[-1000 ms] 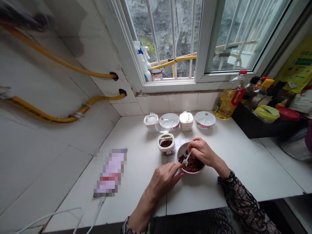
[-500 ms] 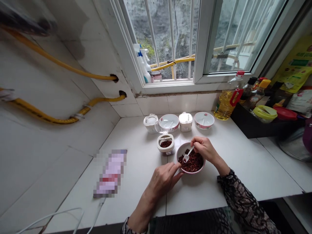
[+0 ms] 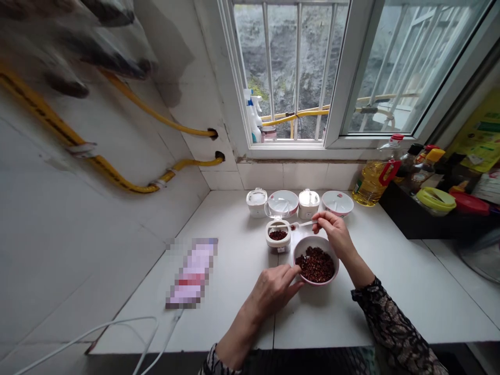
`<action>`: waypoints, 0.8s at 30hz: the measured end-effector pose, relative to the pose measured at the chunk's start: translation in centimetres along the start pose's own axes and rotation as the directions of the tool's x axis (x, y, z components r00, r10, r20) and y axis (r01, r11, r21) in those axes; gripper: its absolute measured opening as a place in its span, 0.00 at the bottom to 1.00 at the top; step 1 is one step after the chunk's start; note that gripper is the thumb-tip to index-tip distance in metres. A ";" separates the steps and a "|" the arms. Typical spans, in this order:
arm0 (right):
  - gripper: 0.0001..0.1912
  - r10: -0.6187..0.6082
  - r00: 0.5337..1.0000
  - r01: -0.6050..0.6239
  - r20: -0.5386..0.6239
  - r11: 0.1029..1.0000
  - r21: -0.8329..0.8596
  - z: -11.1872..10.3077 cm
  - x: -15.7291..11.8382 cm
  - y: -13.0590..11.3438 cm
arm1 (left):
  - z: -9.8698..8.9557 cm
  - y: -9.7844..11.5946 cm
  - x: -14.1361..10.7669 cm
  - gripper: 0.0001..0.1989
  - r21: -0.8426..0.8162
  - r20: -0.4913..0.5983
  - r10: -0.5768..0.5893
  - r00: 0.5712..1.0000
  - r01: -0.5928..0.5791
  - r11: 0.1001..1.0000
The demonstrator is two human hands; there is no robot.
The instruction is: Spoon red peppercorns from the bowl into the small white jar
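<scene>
My right hand (image 3: 332, 233) pinches the handle of a small white spoon (image 3: 308, 224). The spoon's scoop carries some dark red bits and hovers by the right edge of an open spice jar (image 3: 278, 247). Inside that jar are dark red dried spices (image 3: 277, 235) that look like Sichuan peppercorns. A white bowl (image 3: 318, 242) with a pink rim, holding more peppercorns (image 3: 315, 264), stands just right of the jar. On the bowl's left rim, my left hand (image 3: 275, 286) grips with fingers and thumb.
Behind stand two white lidded jars (image 3: 257, 207) and two patterned bowls (image 3: 338, 203). To the right are an oil bottle (image 3: 369, 182) and a black rack (image 3: 402, 211) of condiments. A blurred-out purple object (image 3: 195, 271) with a cable lies left.
My right hand has lifted the spoon out of the bowl and brought its scoop up and left to the open jar. My left hand stays at the bowl. The view has shifted.
</scene>
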State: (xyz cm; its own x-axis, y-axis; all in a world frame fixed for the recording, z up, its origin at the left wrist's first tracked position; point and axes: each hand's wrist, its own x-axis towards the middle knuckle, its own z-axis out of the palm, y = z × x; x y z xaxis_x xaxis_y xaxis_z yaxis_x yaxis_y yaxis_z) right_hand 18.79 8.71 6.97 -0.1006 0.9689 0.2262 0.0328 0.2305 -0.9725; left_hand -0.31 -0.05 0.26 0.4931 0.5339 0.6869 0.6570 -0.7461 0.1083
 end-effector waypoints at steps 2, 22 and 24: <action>0.09 -0.167 0.985 0.171 0.037 0.976 -0.133 1.0 -0.2 -0.2 | 0.1 0.0 0.0 0.14 0.005 -0.002 0.001 1.000 -0.001 1.000; 0.13 -0.131 0.909 0.356 0.395 0.736 -0.576 -0.3 -1.3 1.5 | -0.4 0.1 0.0 0.12 0.018 0.031 0.005 1.000 -0.005 1.000; 0.12 -0.123 0.930 0.310 0.347 0.769 -0.559 -0.3 -1.2 1.4 | -0.4 0.1 0.0 0.12 0.019 0.031 0.008 0.999 -0.008 1.000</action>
State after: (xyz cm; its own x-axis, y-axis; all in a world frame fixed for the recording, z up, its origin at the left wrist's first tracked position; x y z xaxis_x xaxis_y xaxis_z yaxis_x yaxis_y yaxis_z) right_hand 19.23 7.86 5.38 -0.4428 0.8410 0.3109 0.5496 0.5286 -0.6470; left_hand -0.51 -0.29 0.58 0.5156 0.5399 0.6653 0.6635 -0.7429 0.0887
